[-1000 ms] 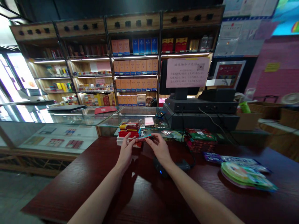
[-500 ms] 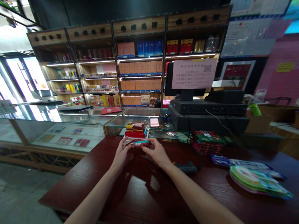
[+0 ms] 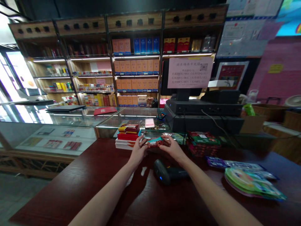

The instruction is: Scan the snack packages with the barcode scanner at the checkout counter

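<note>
Between both hands is a red snack packet (image 3: 154, 142) with a teal patch, raised a little over the dark red wooden table. My left hand (image 3: 138, 153) is closed on its left end, beside a stack of small red, yellow and white packs (image 3: 128, 135). At the other end, the fingers of my right hand (image 3: 174, 148) pinch the packet. Below the hands a black barcode scanner (image 3: 164, 173) lies on the table, its blue light on; my right forearm covers part of its handle.
A pile of red and green packets (image 3: 203, 141) sits right of my hands, and green and purple bags (image 3: 246, 182) lie farther right. Behind stand a monitor with a pink paper sign (image 3: 189, 72), a glass display counter (image 3: 110, 121) and stocked shelves (image 3: 136, 67).
My hands have carried the packet to the right, away from the front of the stack. More of the stack and scanner shows. The camera view has shifted slightly right.
</note>
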### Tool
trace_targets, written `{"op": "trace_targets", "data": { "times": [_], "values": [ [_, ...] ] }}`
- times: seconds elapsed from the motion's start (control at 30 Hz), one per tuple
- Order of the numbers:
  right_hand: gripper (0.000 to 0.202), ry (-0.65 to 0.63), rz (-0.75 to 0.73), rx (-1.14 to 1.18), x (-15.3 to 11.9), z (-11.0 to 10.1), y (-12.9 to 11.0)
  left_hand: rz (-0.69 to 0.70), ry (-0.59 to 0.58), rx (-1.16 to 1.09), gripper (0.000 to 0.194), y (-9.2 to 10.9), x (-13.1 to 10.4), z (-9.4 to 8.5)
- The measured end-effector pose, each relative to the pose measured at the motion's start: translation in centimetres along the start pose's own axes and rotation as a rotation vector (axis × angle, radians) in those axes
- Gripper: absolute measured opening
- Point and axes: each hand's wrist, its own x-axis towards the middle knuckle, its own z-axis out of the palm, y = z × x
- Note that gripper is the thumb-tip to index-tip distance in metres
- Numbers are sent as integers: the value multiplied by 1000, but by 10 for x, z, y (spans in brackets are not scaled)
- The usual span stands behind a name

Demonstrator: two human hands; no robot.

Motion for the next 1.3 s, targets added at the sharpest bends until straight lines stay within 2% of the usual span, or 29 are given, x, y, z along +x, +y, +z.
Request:
{"op": "trace_targets", "data": {
  "times": [0.2,0.37,0.5,0.67,0.8,1.07,1.3],
  "values": [
    [63,-104,68,0,9,-19,29,74,-17,134,65,-27,27,-4],
    [71,-172,93,-16,22,-25,55,156,-121,303,73,-49,39,-13],
    [76,-187,82,-163,30,-26,70,219,-181,449,76,-60,44,-18],
    [78,-158,33,-462,32,-25,75,317,-141,640,75,-60,41,-17],
    [81,-166,45,-609,32,-27,72,354,-94,734,73,-57,35,-12],
    [91,-188,97,-706,37,-27,69,302,-45,791,69,-49,29,-5],
    [95,-171,105,-695,40,-25,73,290,-29,812,64,-49,29,-6]
  ]
}}
